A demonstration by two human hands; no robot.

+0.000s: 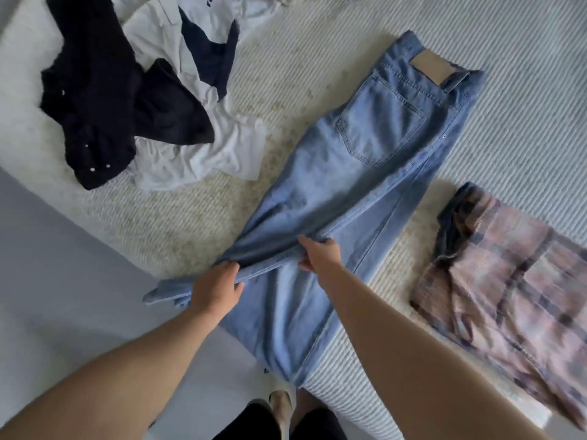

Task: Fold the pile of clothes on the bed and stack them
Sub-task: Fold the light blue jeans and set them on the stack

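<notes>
Jeans (374, 160) were light blue; the garment (495, 274) was plaid, apparently pink-grey; piled clothes (133, 100) were black, navy, white.

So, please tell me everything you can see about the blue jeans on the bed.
The jeans are light blue denim, lying back side up and folded lengthwise on the ribbed bedcover. A back pocket and a tan waistband patch show. The waist points away; the legs hang over the bed's edge. The left hand and right hand pinch a fold of the legs.

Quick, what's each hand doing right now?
Left hand: grips a fold of the jeans.
Right hand: grips the same fold.
</notes>
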